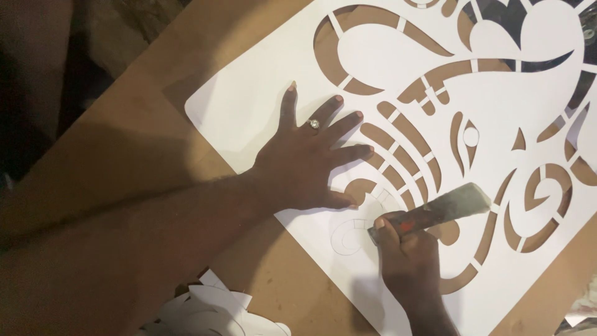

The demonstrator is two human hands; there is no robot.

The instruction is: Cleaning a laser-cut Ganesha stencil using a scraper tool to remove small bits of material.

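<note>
One large white card sheet [267, 106] cut with curling openings lies flat on the brown wooden board [149, 74], its long axis running from near left to far right. Penciled, uncut curls sit just left of the right hand [407, 255], which grips a flat-bladed cutting tool [435, 210] pointing far right. Beside it to the left, the left hand [305, 162], fingers splayed flat, presses the sheet. White offcuts [211, 311] lie near.

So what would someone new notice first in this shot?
The big white cut-out stencil sheet across the brown board. The left hand, wearing a ring, is spread flat on it, while the right hand grips a cutting tool at the lower centre.
</note>
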